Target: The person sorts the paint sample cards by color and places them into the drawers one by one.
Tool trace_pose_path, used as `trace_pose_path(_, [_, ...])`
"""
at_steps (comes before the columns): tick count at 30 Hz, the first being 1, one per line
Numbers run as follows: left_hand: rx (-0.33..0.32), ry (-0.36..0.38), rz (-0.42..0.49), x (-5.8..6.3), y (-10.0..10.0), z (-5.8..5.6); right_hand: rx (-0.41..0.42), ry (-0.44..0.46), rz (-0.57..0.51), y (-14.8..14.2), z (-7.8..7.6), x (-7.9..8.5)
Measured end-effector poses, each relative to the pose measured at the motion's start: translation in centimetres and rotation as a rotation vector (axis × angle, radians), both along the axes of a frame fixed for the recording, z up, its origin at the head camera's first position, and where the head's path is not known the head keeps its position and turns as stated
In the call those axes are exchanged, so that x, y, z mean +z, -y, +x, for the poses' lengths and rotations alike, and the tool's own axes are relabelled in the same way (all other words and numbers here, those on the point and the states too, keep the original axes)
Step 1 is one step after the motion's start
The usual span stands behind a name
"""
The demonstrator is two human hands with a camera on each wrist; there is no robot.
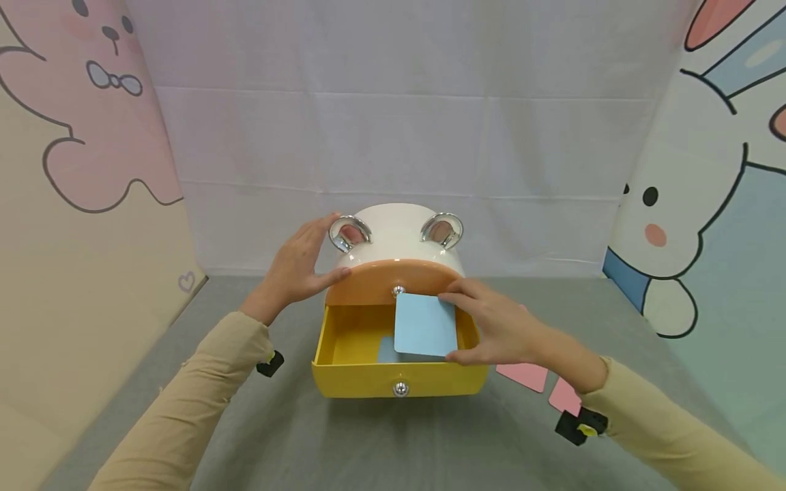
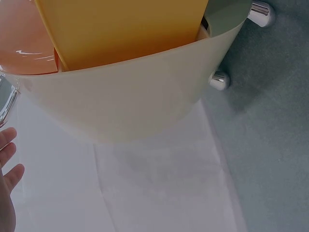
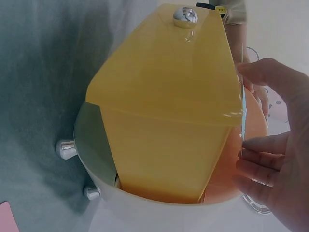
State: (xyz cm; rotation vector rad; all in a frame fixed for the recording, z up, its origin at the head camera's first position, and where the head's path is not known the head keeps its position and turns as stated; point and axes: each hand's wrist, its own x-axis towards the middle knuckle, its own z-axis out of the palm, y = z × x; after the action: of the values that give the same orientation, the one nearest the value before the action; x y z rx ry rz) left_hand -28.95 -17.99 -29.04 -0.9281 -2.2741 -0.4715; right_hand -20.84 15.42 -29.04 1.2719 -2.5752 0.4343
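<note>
A white storage box (image 1: 396, 232) with two silver ear-shaped handles stands on the table, its yellow lower drawer (image 1: 356, 380) pulled out. Between the thumb and fingers of my right hand (image 1: 500, 324) is a light blue square card (image 1: 425, 324), held over the right part of the drawer; the right wrist view shows it edge-on. Another blue card (image 1: 387, 350) lies inside the drawer, partly hidden under the held one. My left hand (image 1: 301, 262) rests against the box's left side, fingers by the silver ear (image 1: 350, 233) and thumb near the orange upper drawer (image 1: 368, 283).
Pink cards (image 1: 523, 376) lie on the grey tabletop (image 1: 276, 423) to the right of the drawer, partly behind my right forearm. A white cloth backdrop (image 1: 393, 136) hangs behind the box, with cartoon-printed panels at both sides. Silver feet (image 3: 66, 149) hold the box up.
</note>
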Motion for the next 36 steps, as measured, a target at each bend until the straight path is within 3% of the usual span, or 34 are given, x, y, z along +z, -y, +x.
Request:
trace_pose_path(7, [0.000, 0.002, 0.006, 0.0, 0.0, 0.0, 0.048, 0.017, -0.015, 0.1, 0.0, -0.5])
trace_pose_path(23, [0.003, 0.005, 0.006, -0.1, 0.1, 0.0, 0.025, 0.072, -0.078, 0.0, -0.2, -1.4])
trace_pose_path(29, [0.003, 0.006, 0.002, -0.1, 0.1, 0.0, 0.024, 0.076, -0.184, -0.3, 0.6, -0.9])
trace_pose_path(36, [0.000, 0.008, 0.004, 0.0, 0.0, 0.0, 0.092, -0.038, -0.431, 0.6, 3.3, -1.9])
